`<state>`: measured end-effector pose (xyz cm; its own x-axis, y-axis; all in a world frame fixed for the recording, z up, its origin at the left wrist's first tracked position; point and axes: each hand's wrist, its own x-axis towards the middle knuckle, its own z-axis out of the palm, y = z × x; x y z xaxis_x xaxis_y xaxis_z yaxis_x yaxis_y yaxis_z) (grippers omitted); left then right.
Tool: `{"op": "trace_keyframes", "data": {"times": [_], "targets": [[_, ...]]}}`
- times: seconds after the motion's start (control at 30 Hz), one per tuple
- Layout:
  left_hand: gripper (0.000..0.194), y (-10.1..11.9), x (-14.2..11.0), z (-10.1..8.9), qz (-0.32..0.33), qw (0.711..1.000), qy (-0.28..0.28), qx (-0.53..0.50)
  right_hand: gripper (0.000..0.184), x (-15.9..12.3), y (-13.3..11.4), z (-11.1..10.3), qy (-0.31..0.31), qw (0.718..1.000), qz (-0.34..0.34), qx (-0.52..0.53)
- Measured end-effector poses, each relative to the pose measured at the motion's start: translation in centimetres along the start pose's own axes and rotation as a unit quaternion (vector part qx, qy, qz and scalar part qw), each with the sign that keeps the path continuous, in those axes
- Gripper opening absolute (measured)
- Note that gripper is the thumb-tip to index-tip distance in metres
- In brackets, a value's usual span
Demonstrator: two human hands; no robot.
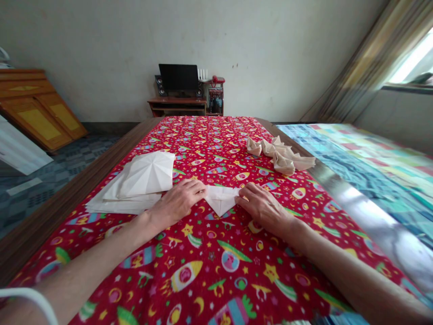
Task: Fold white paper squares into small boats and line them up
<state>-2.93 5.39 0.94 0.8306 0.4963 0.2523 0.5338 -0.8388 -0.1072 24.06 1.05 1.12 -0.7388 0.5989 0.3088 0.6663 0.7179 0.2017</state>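
Both hands meet at a piece of folded paper (pixel 220 199) in the middle of the tabletop (pixel 118 137), which is spread with a red cloth (pixel 209 253) printed with rockets, stars and moons. The paper is white, lies with a straight edge on its far side and comes to a point on its near side.

The left hand (pixel 185 197) has its fingers curled close together, its grip nearly closed on the left end of the paper. The right hand (pixel 262 206) has hold of the right end, its grip likewise almost closed, with the fingers bent and slightly apart. How firmly either one presses cannot be told.

Just beside the left hand, on its left, lies a loose stack of white sheets (pixel 147 176); the top one shows creases fanning out from its centre. Well apart on the far right, near the cloth's edge, sits a cluster of folded paper shapes (pixel 282 155) with pointed tips, some touching one another.

To the right of the tabletop is a bed (pixel 365 171) with a patterned blue cover. At the far wall, a black monitor (pixel 178 77) stands on a small brown stand (pixel 179 104).
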Motion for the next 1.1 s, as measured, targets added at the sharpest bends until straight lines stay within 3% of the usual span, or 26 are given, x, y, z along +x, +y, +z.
{"op": "trace_keyframes", "data": {"times": [0.1,0.27,0.4,0.5,0.6,0.7,0.9,1.1], "targets": [[0.049,1.5,0.2,0.2,-0.023,1.0,0.01,0.009,0.023,0.2,-0.2,-0.1,-0.007,1.0,-0.001,-0.016],[0.046,4.6,1.7,0.5,-0.001,0.998,-0.028,-0.055,0.019,0.2,-0.4,-0.1,-0.014,0.999,0.003,-0.032],[0.051,5.8,2.4,0.9,-0.016,0.997,-0.038,-0.071,0.014,0.0,-0.8,-0.3,-0.017,0.999,0.024,-0.038],[0.053,6.0,2.4,1.1,-0.014,0.996,-0.044,-0.072,0.022,-0.3,-1.6,-0.1,0.003,0.998,0.053,-0.03],[0.054,6.0,2.2,1.2,-0.018,0.997,-0.033,-0.069,0.043,-0.8,-2.5,0.4,0.021,0.998,0.066,0.001],[0.054,6.1,2.0,0.9,-0.02,0.997,-0.034,-0.067,0.057,-1.4,-3.0,0.7,-0.008,0.996,0.072,0.046],[0.051,5.6,0.9,0.1,-0.039,0.996,-0.055,-0.064,0.054,-2.5,-2.6,0.2,-0.061,0.991,0.086,0.087],[0.049,4.5,-0.9,0.3,-0.063,0.997,-0.032,-0.036,0.047,-3.3,-1.6,0.7,-0.043,0.989,0.09,0.105]]}}
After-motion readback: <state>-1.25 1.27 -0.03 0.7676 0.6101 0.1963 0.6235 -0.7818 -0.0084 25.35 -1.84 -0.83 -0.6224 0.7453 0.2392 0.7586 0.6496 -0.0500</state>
